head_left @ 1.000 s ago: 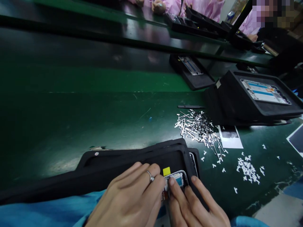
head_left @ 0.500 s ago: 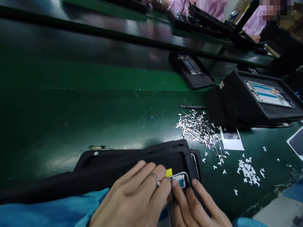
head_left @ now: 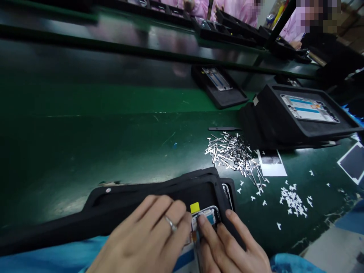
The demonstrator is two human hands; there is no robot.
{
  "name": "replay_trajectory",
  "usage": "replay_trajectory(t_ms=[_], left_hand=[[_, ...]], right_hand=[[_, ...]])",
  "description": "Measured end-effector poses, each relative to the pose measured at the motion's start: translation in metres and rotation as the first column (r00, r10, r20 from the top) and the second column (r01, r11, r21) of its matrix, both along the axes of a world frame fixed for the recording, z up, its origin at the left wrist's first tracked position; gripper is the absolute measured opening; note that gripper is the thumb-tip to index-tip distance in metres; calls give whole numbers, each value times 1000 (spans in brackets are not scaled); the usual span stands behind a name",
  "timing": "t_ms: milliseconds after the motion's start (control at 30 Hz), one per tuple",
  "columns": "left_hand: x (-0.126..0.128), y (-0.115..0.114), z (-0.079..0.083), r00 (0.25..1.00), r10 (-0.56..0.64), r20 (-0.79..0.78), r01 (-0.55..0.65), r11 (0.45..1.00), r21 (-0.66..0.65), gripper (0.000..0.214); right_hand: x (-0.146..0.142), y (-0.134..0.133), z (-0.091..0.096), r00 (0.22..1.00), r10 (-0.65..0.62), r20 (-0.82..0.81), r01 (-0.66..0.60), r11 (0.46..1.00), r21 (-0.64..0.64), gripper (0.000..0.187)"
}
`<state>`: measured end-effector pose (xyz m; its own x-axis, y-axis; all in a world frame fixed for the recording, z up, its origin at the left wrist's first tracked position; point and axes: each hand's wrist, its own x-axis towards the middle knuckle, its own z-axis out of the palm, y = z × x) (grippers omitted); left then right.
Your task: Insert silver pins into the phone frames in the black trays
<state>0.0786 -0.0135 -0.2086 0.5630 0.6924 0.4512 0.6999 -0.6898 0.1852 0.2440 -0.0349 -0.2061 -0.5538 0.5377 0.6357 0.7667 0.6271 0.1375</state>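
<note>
A phone mid-frame [head_left: 211, 216], with a silver rim and blue strips, lies in a black foam tray [head_left: 176, 197] at the bottom of the view. A yellow tab [head_left: 195, 207] sticks out at its upper edge. My left hand [head_left: 145, 235], with a ring on one finger, is curled over the left part of the frame. Its fingers are bent together and their tips are hidden. My right hand [head_left: 230, 246] has its fingers apart. One fingertip presses on the frame near its top end, and another finger reaches over the tray's right edge.
Loose thin black-and-white strips [head_left: 233, 153] lie piled beyond the tray, near black tweezers [head_left: 224, 129]. Small white pieces [head_left: 294, 201] are scattered at right. Stacked foam trays [head_left: 264, 113] hold another phone frame [head_left: 309, 108]. People in pink [head_left: 239, 11] sit across the bench.
The camera view has shifted, so the bench items appear further left. My left hand has slid left off the yellow tab, and more of the phone frame shows. My right fingertip stays on the frame.
</note>
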Motion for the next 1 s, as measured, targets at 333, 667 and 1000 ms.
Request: replay_trajectory(t_ms=[333,667,1000], left_hand=[[2,4,5,984,74,161,-53,990,-132,35],[-27,20,11,995,-30,-93,14,986,-165,21],[-27,44,38,989,38,-142,-76,958,-278,27]], right_hand=[[-2,-3,-1,998,-18,61,23,997,-71,38],[3,-2,-1,984,89,156,-78,994,-73,30],[-8,0,5,998,16,-56,-19,999,-45,34]])
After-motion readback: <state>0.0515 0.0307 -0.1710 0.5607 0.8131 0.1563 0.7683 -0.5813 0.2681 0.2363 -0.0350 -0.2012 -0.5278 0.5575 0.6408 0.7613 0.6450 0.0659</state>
